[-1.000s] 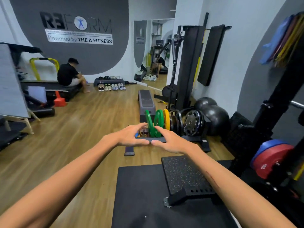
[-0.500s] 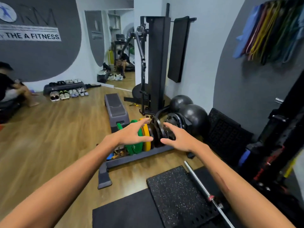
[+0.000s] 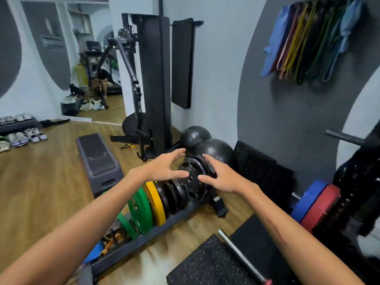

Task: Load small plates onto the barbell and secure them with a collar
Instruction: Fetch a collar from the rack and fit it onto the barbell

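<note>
Hands spread wide: left hand (image 3: 164, 168) and right hand (image 3: 221, 176) flank 1 black plate (image 3: 192, 178), its lettering unreadable.

wood floor (image 3: 41, 182), grey/white walls (image 3: 222, 79), mirror (image 3: 90, 58)

Small black plates (image 3: 190, 179) stand on edge in a floor rack, between the open hands; the steel barbell (image 3: 239, 257) lies below the right hand (image 3: 221, 177).

2 black balls (image 3: 207, 146) against the wall, grey step platform (image 3: 98, 159) on wooden floor, coloured bands (image 3: 308, 42) hanging above.
</note>
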